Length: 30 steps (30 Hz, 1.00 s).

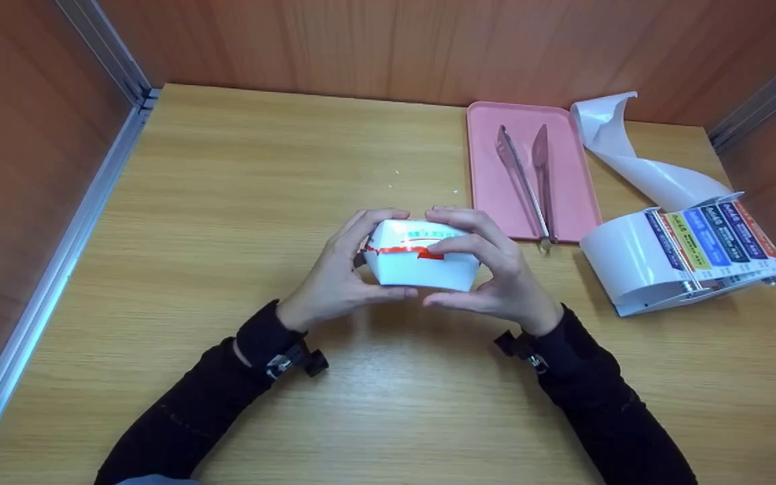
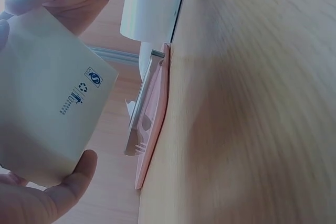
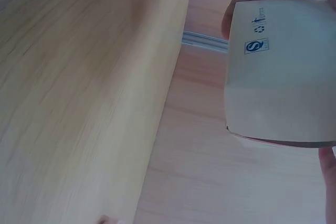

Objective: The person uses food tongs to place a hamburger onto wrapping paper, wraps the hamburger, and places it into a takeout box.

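Note:
A small white paper food box (image 1: pixel 405 269) with a red band and green print is held up above the table. My left hand (image 1: pixel 342 269) grips its left end, thumb along the lower near edge and fingers over the top. On the other end, my right hand (image 1: pixel 496 269) holds it the same way, with one finger lying on the red band. The lid looks closed. In the left wrist view the box's plain underside (image 2: pixel 52 98) shows small blue printed marks; the right wrist view shows this underside (image 3: pixel 283 77) too.
To the right at the back lies a pink tray (image 1: pixel 486 195) bearing metal tongs (image 1: pixel 526 182). Beside it stands a label roll on a holder (image 1: pixel 630 263), with a loose white strip (image 1: pixel 664 178) trailing back. A few white crumbs (image 1: pixel 393 178) dot the table. Wooden panels surround the back and sides.

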Each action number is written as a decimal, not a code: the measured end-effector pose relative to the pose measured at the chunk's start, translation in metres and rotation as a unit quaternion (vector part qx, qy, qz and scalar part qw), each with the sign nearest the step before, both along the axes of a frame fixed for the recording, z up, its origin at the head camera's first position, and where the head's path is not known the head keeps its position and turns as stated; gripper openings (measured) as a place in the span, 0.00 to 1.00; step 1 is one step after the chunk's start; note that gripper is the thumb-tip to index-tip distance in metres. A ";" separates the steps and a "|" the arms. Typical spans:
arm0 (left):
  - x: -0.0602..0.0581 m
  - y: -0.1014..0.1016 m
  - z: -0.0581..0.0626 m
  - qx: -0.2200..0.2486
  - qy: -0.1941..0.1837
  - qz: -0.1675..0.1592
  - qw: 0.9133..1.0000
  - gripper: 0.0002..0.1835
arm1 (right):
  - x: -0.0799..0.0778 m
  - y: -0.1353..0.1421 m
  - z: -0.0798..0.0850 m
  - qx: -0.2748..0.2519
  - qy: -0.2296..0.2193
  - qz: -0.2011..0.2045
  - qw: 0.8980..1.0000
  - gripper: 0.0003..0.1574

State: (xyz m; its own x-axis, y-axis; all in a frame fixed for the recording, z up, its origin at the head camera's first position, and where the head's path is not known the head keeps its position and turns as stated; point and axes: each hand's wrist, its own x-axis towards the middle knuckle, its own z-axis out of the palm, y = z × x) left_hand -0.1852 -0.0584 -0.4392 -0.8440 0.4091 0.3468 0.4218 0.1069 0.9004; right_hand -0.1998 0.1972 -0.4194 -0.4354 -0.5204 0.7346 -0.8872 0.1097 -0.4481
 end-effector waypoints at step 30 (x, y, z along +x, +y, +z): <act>-0.006 -0.007 0.002 0.010 0.071 0.024 0.997 0.47 | -0.012 0.020 0.004 0.075 -0.119 -0.013 0.990 0.51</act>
State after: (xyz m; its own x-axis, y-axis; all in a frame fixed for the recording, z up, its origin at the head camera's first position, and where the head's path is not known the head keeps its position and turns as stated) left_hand -0.1912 -0.0651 -0.4374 -0.8035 0.3616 0.4729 0.5409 0.1117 0.8336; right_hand -0.2114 0.2169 -0.4154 -0.6014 -0.6021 0.5252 -0.7550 0.2132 -0.6201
